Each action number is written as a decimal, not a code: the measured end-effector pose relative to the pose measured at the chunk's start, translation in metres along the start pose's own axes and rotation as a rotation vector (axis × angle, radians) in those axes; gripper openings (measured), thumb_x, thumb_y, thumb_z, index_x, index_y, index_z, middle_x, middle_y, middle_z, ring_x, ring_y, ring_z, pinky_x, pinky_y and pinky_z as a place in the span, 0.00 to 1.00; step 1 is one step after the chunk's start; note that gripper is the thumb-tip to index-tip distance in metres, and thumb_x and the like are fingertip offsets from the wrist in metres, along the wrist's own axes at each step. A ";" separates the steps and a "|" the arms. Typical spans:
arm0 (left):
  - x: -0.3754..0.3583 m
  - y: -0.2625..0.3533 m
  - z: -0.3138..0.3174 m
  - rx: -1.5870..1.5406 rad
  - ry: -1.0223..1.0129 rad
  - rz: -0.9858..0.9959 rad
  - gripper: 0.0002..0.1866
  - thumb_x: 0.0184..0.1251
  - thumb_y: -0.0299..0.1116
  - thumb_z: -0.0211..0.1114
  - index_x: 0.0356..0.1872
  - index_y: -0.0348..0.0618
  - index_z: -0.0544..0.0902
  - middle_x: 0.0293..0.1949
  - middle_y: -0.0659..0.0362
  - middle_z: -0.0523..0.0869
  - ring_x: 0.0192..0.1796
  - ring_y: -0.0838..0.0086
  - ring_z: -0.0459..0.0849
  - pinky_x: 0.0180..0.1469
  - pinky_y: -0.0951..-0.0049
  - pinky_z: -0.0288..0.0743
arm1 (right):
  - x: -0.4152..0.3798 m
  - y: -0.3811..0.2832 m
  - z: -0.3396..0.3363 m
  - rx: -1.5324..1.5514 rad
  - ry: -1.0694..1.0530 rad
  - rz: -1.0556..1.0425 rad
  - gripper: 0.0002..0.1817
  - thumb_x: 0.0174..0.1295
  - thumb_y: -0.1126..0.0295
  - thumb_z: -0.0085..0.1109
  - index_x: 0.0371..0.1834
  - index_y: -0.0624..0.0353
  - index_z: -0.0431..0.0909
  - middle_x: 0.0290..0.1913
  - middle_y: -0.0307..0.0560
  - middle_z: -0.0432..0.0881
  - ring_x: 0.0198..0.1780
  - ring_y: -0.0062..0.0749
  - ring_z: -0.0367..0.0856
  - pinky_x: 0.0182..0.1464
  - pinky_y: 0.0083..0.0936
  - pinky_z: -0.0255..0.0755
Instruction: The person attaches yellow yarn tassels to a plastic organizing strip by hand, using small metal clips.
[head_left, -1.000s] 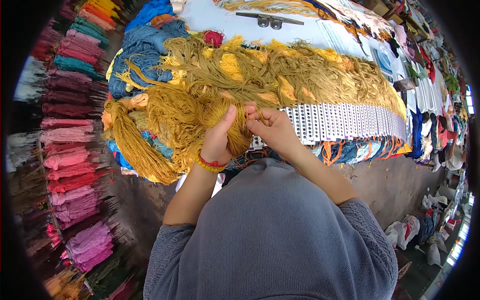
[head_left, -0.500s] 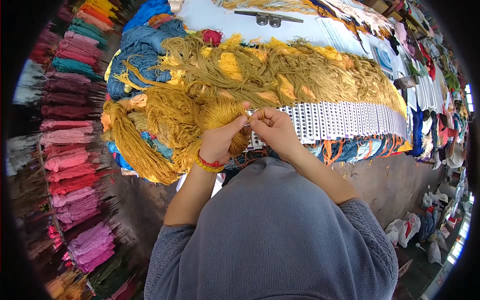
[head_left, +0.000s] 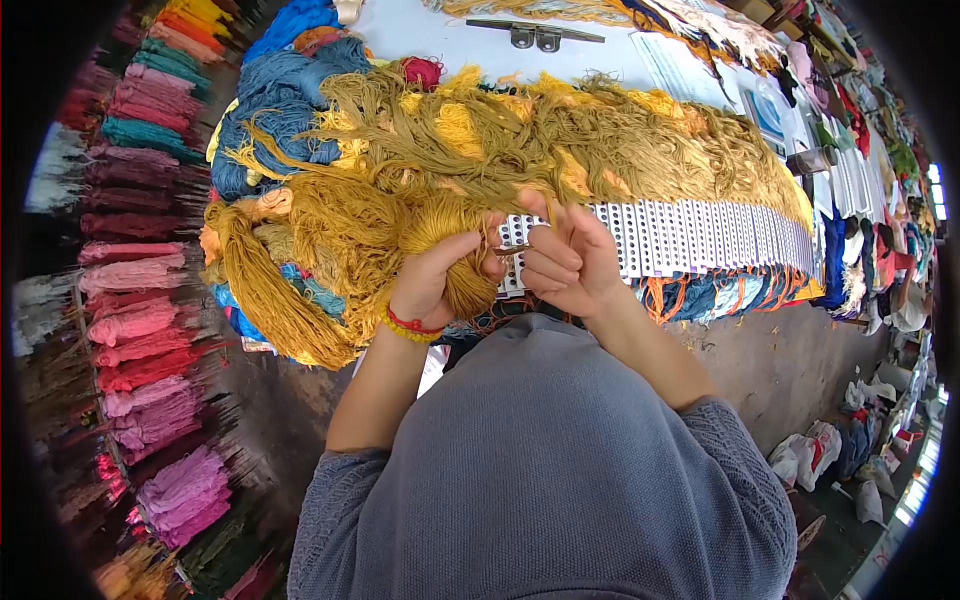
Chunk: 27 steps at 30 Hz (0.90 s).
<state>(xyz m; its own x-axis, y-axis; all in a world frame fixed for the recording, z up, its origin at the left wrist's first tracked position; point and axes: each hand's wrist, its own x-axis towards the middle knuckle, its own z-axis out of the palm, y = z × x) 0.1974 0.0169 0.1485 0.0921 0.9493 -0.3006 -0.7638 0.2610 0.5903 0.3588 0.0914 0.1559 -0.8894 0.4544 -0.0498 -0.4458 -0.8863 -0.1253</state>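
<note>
The golden yarn ball point(head_left: 438, 222) is gripped by the left hand point(head_left: 432, 280), left of the white cards point(head_left: 690, 240); the right hand point(head_left: 572, 262) is curled, its hold on any strand unclear; light, soft handling is expected, the middle best cupped.

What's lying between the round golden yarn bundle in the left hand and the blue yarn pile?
In the head view, loose mustard yarn lies between the golden bundle and the blue pile, with no bare table showing.
</note>
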 end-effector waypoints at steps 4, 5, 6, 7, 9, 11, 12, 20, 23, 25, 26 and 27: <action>-0.003 0.002 -0.001 0.017 0.016 0.015 0.20 0.66 0.37 0.46 0.52 0.33 0.69 0.38 0.58 0.78 0.37 0.76 0.77 0.42 0.74 0.73 | 0.004 0.001 -0.005 -0.609 0.288 -0.091 0.09 0.59 0.69 0.51 0.37 0.63 0.71 0.17 0.32 0.70 0.17 0.14 0.64 0.22 0.14 0.59; -0.004 0.002 -0.002 0.019 0.005 0.000 0.21 0.66 0.39 0.46 0.53 0.34 0.68 0.40 0.59 0.77 0.39 0.76 0.77 0.42 0.74 0.73 | 0.006 0.006 -0.002 -0.609 0.288 -0.089 0.09 0.59 0.69 0.51 0.37 0.63 0.71 0.17 0.32 0.70 0.17 0.14 0.64 0.22 0.14 0.59; -0.004 0.002 -0.002 0.022 -0.005 -0.015 0.22 0.67 0.41 0.45 0.53 0.34 0.68 0.42 0.59 0.77 0.41 0.76 0.77 0.43 0.74 0.73 | 0.009 0.015 0.002 -0.764 0.371 -0.145 0.08 0.58 0.69 0.52 0.35 0.62 0.72 0.15 0.31 0.68 0.15 0.12 0.59 0.18 0.12 0.53; -0.005 0.002 -0.002 0.022 -0.004 -0.014 0.22 0.67 0.41 0.45 0.53 0.34 0.68 0.42 0.59 0.77 0.41 0.76 0.77 0.43 0.74 0.73 | 0.011 0.021 0.010 -0.918 0.455 -0.203 0.07 0.57 0.69 0.53 0.33 0.60 0.72 0.13 0.30 0.66 0.13 0.09 0.55 0.15 0.11 0.47; -0.004 -0.001 0.000 0.060 0.052 0.008 0.23 0.67 0.43 0.44 0.55 0.36 0.67 0.47 0.59 0.76 0.45 0.77 0.75 0.44 0.75 0.72 | 0.012 0.025 0.014 -0.899 0.476 -0.179 0.06 0.56 0.70 0.55 0.29 0.60 0.73 0.15 0.30 0.68 0.14 0.08 0.57 0.16 0.09 0.49; -0.005 -0.002 -0.004 0.080 0.036 0.006 0.22 0.67 0.43 0.45 0.55 0.38 0.67 0.48 0.59 0.75 0.46 0.78 0.74 0.43 0.76 0.72 | 0.015 0.029 0.011 -1.003 0.490 -0.147 0.05 0.56 0.70 0.55 0.29 0.61 0.73 0.14 0.29 0.67 0.15 0.08 0.59 0.17 0.09 0.57; -0.005 -0.002 -0.005 0.100 0.019 0.002 0.22 0.67 0.43 0.45 0.55 0.39 0.68 0.50 0.59 0.75 0.47 0.79 0.74 0.43 0.77 0.72 | 0.016 0.030 0.009 -1.003 0.490 -0.145 0.05 0.56 0.70 0.55 0.29 0.61 0.73 0.14 0.29 0.67 0.15 0.08 0.59 0.17 0.09 0.57; -0.006 -0.004 -0.004 0.222 0.085 0.067 0.25 0.68 0.44 0.41 0.57 0.35 0.65 0.46 0.57 0.76 0.40 0.75 0.76 0.42 0.76 0.72 | 0.024 0.036 0.001 -0.959 0.535 -0.190 0.05 0.57 0.73 0.53 0.26 0.61 0.73 0.15 0.29 0.67 0.16 0.07 0.60 0.21 0.11 0.65; -0.006 -0.002 -0.003 0.129 0.097 0.031 0.21 0.67 0.41 0.46 0.53 0.37 0.69 0.46 0.59 0.76 0.42 0.77 0.75 0.41 0.77 0.72 | 0.022 0.034 0.012 -0.926 0.543 -0.188 0.05 0.58 0.72 0.53 0.27 0.61 0.74 0.16 0.29 0.68 0.16 0.08 0.61 0.19 0.11 0.60; -0.005 -0.002 -0.001 0.069 0.091 0.003 0.17 0.65 0.38 0.49 0.50 0.39 0.72 0.45 0.62 0.76 0.44 0.79 0.74 0.39 0.78 0.72 | 0.022 0.035 0.002 -0.991 0.535 -0.225 0.05 0.57 0.72 0.53 0.27 0.61 0.74 0.16 0.30 0.69 0.16 0.09 0.61 0.18 0.11 0.58; -0.003 -0.004 0.001 0.120 0.151 0.057 0.16 0.65 0.37 0.50 0.48 0.38 0.73 0.43 0.61 0.77 0.42 0.79 0.75 0.40 0.78 0.71 | 0.022 0.036 -0.003 -1.055 0.526 -0.260 0.05 0.57 0.72 0.53 0.27 0.61 0.74 0.17 0.30 0.70 0.16 0.09 0.61 0.18 0.11 0.55; -0.003 -0.006 0.002 0.170 0.211 0.111 0.15 0.65 0.36 0.51 0.46 0.36 0.74 0.40 0.61 0.78 0.40 0.78 0.75 0.40 0.78 0.71 | 0.021 0.035 -0.006 -1.055 0.527 -0.260 0.05 0.57 0.72 0.53 0.27 0.61 0.74 0.17 0.30 0.70 0.16 0.09 0.61 0.18 0.11 0.55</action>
<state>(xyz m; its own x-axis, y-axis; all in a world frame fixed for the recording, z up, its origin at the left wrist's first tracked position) 0.2027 0.0132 0.1474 -0.1339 0.9210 -0.3659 -0.6424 0.2004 0.7397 0.3248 0.0701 0.1443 -0.5251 0.8070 -0.2703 -0.0852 -0.3658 -0.9268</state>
